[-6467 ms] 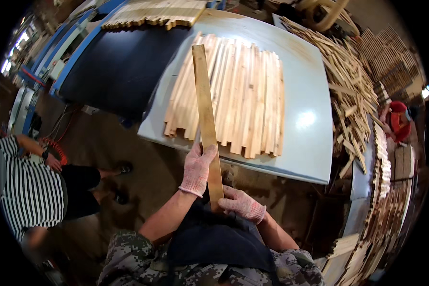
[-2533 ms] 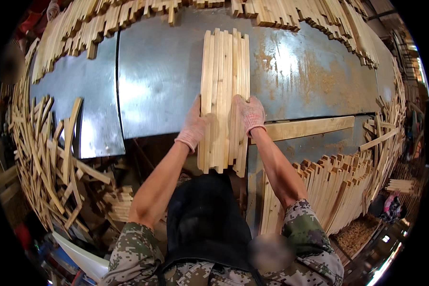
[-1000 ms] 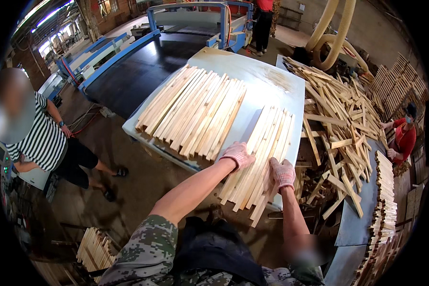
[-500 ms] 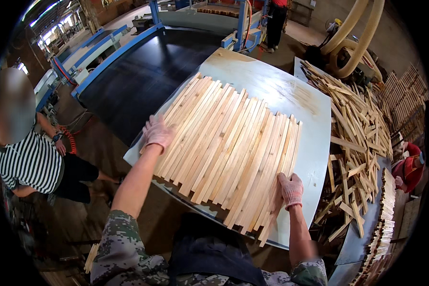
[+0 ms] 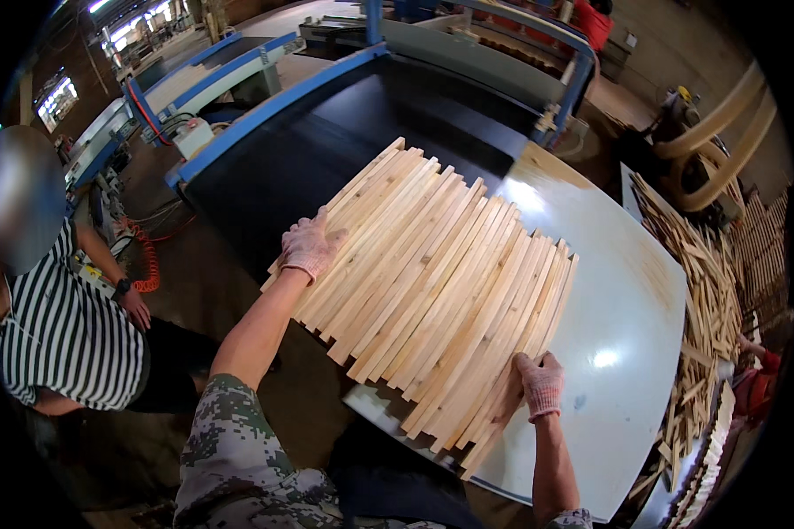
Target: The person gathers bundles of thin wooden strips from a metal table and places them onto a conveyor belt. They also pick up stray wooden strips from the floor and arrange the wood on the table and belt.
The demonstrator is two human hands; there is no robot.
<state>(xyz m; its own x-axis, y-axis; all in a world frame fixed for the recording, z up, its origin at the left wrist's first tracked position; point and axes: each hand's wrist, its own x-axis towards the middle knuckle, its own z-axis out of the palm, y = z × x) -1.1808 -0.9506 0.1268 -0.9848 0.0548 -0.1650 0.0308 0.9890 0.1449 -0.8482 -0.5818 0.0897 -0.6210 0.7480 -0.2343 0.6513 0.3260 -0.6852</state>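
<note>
**Slat raft squared up and edging toward the belt**

Since half a second earlier, both gloved hands had pushed the wooden slats (image 5: 432, 282) farther, their far ends now over the black conveyor belt (image 5: 326, 150). Left hand (image 5: 309, 247) lay flat, fingers spread, on the left edge; right hand (image 5: 540, 383) pressed the near right corner, fingers extended, gripping nothing. Most slats rested on the grey table (image 5: 617, 335). Aligning seemed the step in hand; next would likely need an even push from both hands. A person in a striped shirt (image 5: 62, 335) stood left.
</note>
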